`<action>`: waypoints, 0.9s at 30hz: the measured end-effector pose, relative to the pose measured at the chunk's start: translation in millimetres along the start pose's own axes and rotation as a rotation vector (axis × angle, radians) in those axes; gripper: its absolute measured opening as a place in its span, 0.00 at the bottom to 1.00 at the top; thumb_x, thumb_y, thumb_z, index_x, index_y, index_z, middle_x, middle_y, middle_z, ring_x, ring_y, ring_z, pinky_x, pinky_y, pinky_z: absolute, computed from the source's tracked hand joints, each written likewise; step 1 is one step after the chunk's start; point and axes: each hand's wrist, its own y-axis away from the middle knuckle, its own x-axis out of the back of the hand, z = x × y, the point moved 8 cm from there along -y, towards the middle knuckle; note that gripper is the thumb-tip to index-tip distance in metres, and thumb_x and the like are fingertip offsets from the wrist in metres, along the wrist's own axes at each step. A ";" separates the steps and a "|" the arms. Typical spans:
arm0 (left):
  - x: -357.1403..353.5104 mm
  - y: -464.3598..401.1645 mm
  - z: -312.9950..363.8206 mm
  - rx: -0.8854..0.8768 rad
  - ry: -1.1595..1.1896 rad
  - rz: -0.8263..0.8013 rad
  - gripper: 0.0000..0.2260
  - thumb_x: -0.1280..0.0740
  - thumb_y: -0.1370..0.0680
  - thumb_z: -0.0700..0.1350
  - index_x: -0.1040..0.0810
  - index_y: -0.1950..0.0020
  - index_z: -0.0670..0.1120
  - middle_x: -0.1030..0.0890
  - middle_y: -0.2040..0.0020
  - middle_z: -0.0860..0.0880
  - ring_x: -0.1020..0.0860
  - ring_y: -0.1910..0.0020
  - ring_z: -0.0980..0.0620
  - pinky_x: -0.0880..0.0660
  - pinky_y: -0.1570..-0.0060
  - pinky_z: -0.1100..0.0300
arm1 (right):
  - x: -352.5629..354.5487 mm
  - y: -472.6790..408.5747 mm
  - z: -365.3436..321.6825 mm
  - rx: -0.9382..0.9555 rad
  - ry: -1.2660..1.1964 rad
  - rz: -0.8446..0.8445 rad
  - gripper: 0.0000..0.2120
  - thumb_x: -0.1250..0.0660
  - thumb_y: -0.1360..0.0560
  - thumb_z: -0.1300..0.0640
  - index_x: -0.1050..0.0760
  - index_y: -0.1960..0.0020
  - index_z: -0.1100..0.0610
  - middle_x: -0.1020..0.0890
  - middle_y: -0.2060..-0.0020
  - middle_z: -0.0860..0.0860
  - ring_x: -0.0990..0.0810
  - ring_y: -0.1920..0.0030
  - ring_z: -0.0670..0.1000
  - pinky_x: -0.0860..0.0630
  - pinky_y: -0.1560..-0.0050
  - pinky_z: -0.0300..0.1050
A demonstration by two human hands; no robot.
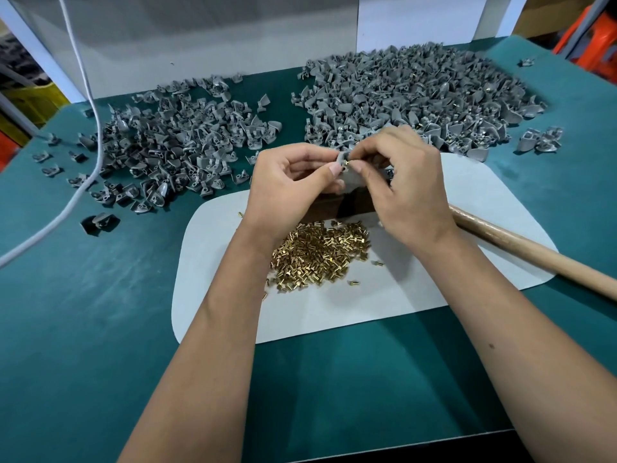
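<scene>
My left hand (293, 182) and my right hand (404, 182) meet above the middle of the table. Between them is one small grey plastic part (350, 177); my left thumb and fingers pinch it. My right hand's fingertips pinch a small brass insert (345, 163) at the part's top. Below my hands a heap of brass inserts (317, 255) lies on a white mat (384, 305). A dark block (334, 207) stands on the mat under my hands, mostly hidden.
Two large heaps of grey plastic parts lie on the green table: one at the back left (173, 145), one at the back right (410, 98). A wooden handle (534, 252) crosses the mat's right side. A white cable (90, 135) hangs down on the left.
</scene>
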 end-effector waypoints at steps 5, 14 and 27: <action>-1.4 -0.9 2.5 -0.052 -0.007 -0.009 0.18 0.23 0.29 0.29 0.17 0.40 0.38 0.13 0.49 0.40 0.15 0.52 0.47 0.18 0.46 0.56 | -0.5 -0.8 4.4 -0.067 -0.041 -0.019 0.03 0.31 0.22 0.62 0.19 0.50 0.60 0.19 0.55 0.52 0.22 0.51 0.52 0.27 0.51 0.42; -1.0 -0.9 -3.0 -0.015 0.058 0.005 0.16 0.23 0.29 0.29 0.17 0.42 0.34 0.14 0.54 0.35 0.14 0.56 0.42 0.17 0.48 0.51 | -6.8 -0.6 7.5 -0.117 -0.078 -0.077 0.03 0.31 0.22 0.61 0.19 0.50 0.59 0.18 0.56 0.51 0.22 0.53 0.50 0.26 0.51 0.42; -3.4 1.3 -1.5 0.013 -0.016 0.021 0.16 0.23 0.31 0.27 0.16 0.45 0.36 0.16 0.54 0.31 0.17 0.57 0.44 0.16 0.50 0.54 | -9.7 -1.7 10.1 -0.176 -0.068 -0.159 0.03 0.30 0.24 0.63 0.18 0.54 0.56 0.19 0.61 0.46 0.23 0.60 0.43 0.31 0.57 0.28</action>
